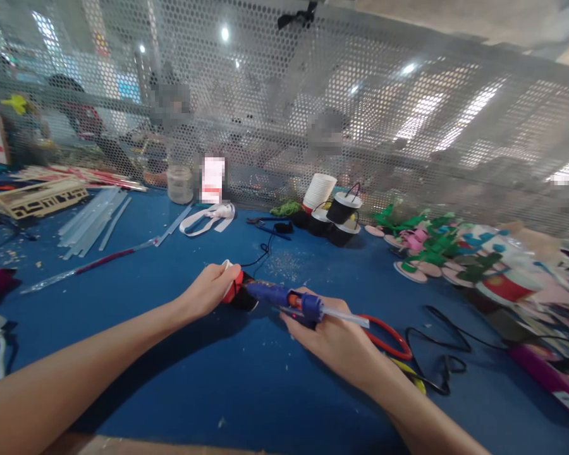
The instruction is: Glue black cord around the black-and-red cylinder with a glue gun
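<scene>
My left hand (213, 287) is closed around a small red paper cup (234, 285) with a white rim, tipped on its side. Black material (241, 301) lies against the cup's right side; whether it is fixed on is hard to see. In my right hand (334, 335) is a blue hot glue gun (277, 294), its nozzle pointing left at the cup, close to or touching the black material. A clear glue stick (346, 315) juts out from the gun's back end. The fingers around the gun's handle are partly hidden.
Black-wrapped cups (344, 208) and a white cup stack (318, 191) stand at the back. Loose glue sticks (92, 221), white ribbon (208, 219) and pliers (268, 221) lie on the blue table. Felt plants (431, 243) crowd the right; red-handled tool (391, 338) and cable (448, 328) lie near my right wrist.
</scene>
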The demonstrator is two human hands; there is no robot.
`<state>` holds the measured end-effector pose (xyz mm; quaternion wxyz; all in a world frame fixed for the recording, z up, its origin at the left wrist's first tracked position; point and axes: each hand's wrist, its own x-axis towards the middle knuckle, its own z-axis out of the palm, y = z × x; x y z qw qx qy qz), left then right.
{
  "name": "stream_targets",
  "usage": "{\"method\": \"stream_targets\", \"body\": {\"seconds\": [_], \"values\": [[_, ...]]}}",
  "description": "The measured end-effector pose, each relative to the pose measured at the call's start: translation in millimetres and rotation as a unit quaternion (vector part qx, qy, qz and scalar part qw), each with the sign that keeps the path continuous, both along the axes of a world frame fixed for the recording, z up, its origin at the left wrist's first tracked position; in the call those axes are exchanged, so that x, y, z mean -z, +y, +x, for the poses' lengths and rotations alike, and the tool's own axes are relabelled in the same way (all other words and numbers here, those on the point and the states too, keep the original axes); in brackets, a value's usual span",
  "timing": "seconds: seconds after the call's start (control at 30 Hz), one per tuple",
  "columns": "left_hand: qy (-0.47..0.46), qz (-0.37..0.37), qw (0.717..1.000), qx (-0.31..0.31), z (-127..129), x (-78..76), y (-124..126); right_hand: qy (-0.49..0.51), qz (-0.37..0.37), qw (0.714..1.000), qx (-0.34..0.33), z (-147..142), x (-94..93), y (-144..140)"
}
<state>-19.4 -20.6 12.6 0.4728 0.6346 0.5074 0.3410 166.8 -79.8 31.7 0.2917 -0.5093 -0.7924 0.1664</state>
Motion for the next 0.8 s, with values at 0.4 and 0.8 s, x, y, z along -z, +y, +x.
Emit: {"method": "stream_targets", "body": {"seconds": [0.4,0.8], "values": [[0.023,-0.007,1.0,0.012,-0.3,1.8,1.1,-0.026,-0.013,1.0,-0.008,1.5,-1.2,-3.0],[0.064,0.039,0.995,0.061,-5.7,5.5,2.2,0.006,-0.049,0.999,0.022,3.2,-1.1,-0.5]]}}
